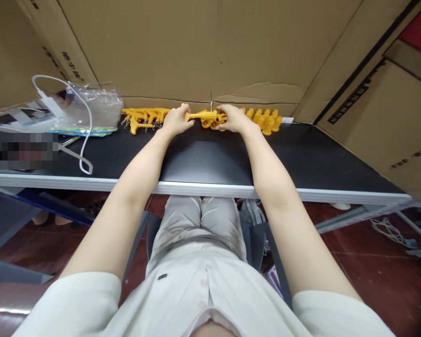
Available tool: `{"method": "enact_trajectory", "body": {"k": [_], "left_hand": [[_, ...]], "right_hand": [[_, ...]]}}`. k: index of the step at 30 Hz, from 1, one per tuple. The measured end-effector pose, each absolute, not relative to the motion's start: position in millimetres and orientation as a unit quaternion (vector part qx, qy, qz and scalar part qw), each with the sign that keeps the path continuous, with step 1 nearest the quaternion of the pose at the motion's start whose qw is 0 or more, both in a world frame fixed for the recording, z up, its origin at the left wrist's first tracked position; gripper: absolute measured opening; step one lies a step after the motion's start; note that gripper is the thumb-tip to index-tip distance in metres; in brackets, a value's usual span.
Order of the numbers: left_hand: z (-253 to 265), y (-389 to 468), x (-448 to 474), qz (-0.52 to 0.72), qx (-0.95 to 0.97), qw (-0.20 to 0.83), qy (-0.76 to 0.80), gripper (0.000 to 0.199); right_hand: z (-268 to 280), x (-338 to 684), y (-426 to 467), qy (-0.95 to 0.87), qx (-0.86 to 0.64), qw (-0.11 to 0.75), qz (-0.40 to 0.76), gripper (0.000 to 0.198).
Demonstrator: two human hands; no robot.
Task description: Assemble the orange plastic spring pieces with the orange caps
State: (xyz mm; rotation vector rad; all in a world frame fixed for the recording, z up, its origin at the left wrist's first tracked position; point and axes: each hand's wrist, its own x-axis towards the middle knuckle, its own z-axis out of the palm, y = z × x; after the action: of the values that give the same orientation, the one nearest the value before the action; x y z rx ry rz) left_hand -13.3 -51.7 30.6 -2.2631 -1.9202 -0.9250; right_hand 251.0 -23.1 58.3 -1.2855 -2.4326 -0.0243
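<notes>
My left hand (177,120) is closed round a yellow plastic piece (185,108), whose end sticks up past the fingers. A narrow yellow stem (198,115) runs from beside it to the middle group. My right hand (234,118) curls its thumb and fingers on a yellow plastic piece (221,118), partly hidden by the fingers. Between both hands lie yellow pieces with round, dark-centred openings (210,124). Left of my left hand is a row of yellow T-shaped handles (143,114) with small curled metal ends. Yellow cup-ended cylinders (266,120) stand in rows right of my right hand.
Cardboard (210,51) walls the back and sides of the black tabletop (206,161). At left are a clear plastic bag (100,107), colourful sheets (98,132), a white cable (90,121) and a blurred-out item (24,150). A metal edge (206,189) runs along the front.
</notes>
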Motion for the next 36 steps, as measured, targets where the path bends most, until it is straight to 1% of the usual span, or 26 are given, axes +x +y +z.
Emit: {"method": "enact_trajectory", "body": {"k": [4, 8, 12, 17, 21, 29, 33, 36], "left_hand": [[34, -58, -8, -0.284, -0.728, 0.014, -0.624, 0.05], [36, -62, -3, -0.288, -0.737, 0.003, -0.612, 0.048], [36, -59, 1, -0.302, -0.747, 0.014, -0.592, 0.042], [40, -63, 7, -0.282, -0.748, 0.019, -0.601, 0.04], [43, -69, 11, -0.262, -0.741, 0.033, -0.617, 0.044], [45, -71, 13, -0.235, -0.746, 0.05, -0.621, 0.053], [47, -74, 13, -0.236, -0.748, 0.057, -0.617, 0.053], [46, -75, 12, -0.237, -0.743, 0.066, -0.622, 0.049]], "right_hand": [[57, 247, -27, -0.869, -0.45, 0.207, -0.016, 0.083], [60, 237, -37, -0.879, -0.428, 0.203, -0.051, 0.069], [62, 228, -44, -0.884, -0.415, 0.197, -0.087, 0.059], [61, 223, -39, -0.883, -0.416, 0.199, -0.088, 0.046], [61, 225, -30, -0.878, -0.414, 0.224, -0.081, 0.045], [64, 227, -33, -0.876, -0.422, 0.223, -0.067, 0.05], [64, 225, -35, -0.873, -0.428, 0.228, -0.056, 0.048], [61, 225, -33, -0.871, -0.424, 0.249, -0.025, 0.049]]}}
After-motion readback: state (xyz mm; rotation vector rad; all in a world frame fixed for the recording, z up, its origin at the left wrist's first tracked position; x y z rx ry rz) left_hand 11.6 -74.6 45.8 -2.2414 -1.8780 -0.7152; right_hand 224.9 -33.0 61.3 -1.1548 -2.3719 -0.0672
